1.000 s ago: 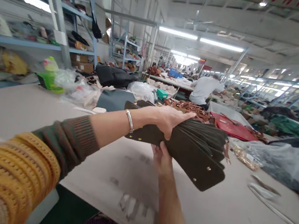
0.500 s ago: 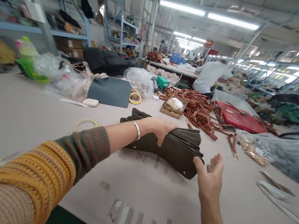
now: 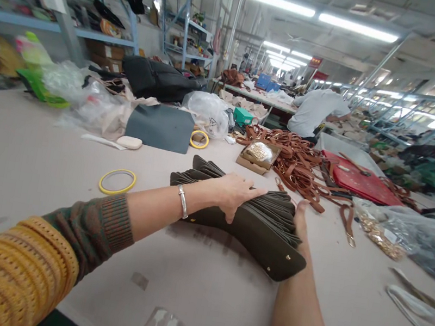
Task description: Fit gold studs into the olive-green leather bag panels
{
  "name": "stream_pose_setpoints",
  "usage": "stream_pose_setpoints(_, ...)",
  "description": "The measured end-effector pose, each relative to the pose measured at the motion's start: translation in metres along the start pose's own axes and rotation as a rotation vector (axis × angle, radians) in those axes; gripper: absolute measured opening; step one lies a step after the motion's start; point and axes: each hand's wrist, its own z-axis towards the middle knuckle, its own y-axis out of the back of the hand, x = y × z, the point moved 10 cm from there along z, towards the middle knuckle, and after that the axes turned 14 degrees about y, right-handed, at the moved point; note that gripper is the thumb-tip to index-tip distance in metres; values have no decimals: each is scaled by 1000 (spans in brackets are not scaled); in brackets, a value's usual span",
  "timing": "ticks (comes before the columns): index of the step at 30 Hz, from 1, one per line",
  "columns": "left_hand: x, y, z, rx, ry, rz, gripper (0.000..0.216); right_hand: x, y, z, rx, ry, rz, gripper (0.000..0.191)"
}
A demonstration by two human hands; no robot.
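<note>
A stack of dark olive leather pieces [image 3: 256, 230] lies on the beige worktable [image 3: 37, 156] in front of me. My left hand [image 3: 235, 192] rests palm down on top of the stack, fingers spread over it and thumb on its near side. My right hand [image 3: 300, 217] presses flat against the stack's right end; its fingers are mostly hidden behind the pieces. A silver bangle [image 3: 182, 201] sits on my left wrist.
A yellow ring [image 3: 117, 181] lies to the left, a second ring [image 3: 199, 139] by a grey leather sheet [image 3: 161, 126]. Brown straps [image 3: 295, 167], a small box of gold hardware [image 3: 258, 154] and a red piece [image 3: 358, 182] lie beyond. A person in white [image 3: 314, 111] works farther back.
The stack came down from the air onto the table. My right hand left its underside, swung out open to the right, then moved in against the stack's right end.
</note>
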Motion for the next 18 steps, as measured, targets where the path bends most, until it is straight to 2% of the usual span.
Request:
stream_pose_setpoints(2, 0, -2, 0, -7, -3, -18, 127, -3, -12, -5, -3, -26, 51, 81)
stream_pose_setpoints(4, 1, -3, 1, 2, -5, -28, 127, 0, -13, -10, -65, 4, 23, 82)
stream_pose_setpoints(6, 2, -4, 2, 12, 0, -30, 127, -1, -20, -12, -42, 2, -14, 78)
stream_pose_setpoints(8, 5, -4, 4, 25, 21, -37, 125, -4, -16, -13, -59, -45, -24, 76)
stream_pose_setpoints(11, 7, -5, 5, 53, 37, -54, 125, 0, 25, -13, -256, -64, -30, 78)
stream_pose_setpoints(15, 5, -6, 4, 57, 26, -58, 125, 23, 81, -17, -472, 58, -159, 78)
stream_pose_setpoints(16, 4, -6, 3, 53, 22, -55, 125, 28, 88, -20, -542, 92, -205, 76)
stream_pose_setpoints(18, 3, -5, 2, 48, 19, -47, 123, 35, 86, -22, -645, 162, -278, 70)
